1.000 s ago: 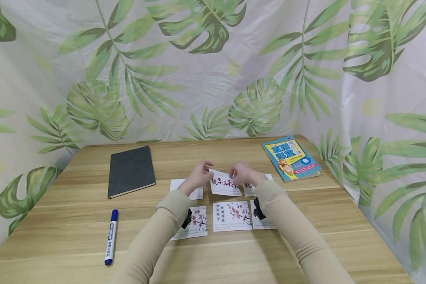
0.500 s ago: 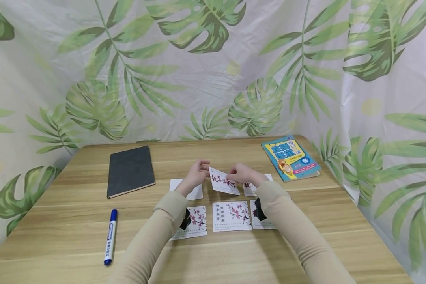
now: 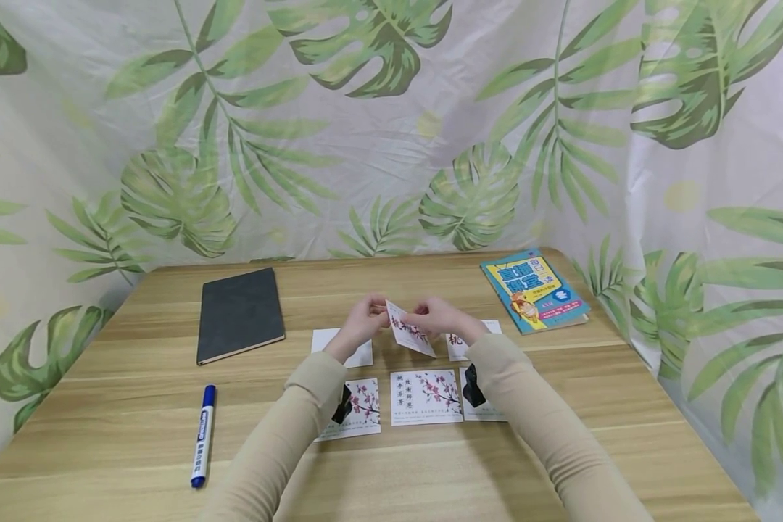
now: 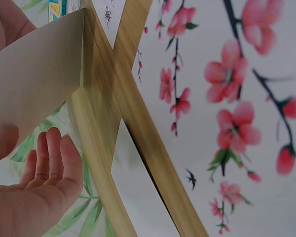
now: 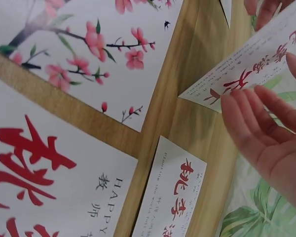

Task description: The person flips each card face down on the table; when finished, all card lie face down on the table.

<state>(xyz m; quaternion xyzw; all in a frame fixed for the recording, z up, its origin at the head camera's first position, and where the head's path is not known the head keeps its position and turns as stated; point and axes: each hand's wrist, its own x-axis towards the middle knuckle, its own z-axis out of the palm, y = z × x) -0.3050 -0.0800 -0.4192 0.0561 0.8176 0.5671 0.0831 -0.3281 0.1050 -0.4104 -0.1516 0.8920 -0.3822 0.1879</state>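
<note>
A white greeting card (image 3: 404,326) with red Chinese characters is held tilted above the table. My right hand (image 3: 440,316) pinches it by the right side, its thumb on the printed face in the right wrist view. My left hand (image 3: 360,320) is at the opposite edge. In the left wrist view the left thumb (image 4: 5,140) overlaps the card's plain back (image 4: 39,74), while the fingers (image 4: 54,158) are apart from it, loosely bent. Below lies a blossom card (image 3: 427,397). A blank white card (image 3: 362,355) is partly hidden behind the left hand.
Other cards, one with blossoms (image 3: 365,404) and one with red characters (image 3: 457,348), lie partly under the forearms. A black notebook (image 3: 241,315) and blue-capped marker (image 3: 204,436) are on the left. A colourful book (image 3: 536,291) lies at the back right of the wooden table (image 3: 391,478).
The held card has turned from nearly facing the head camera to a steep slant, its printed face angled right. The left hand's fingers have closed in toward its upper left corner.
</note>
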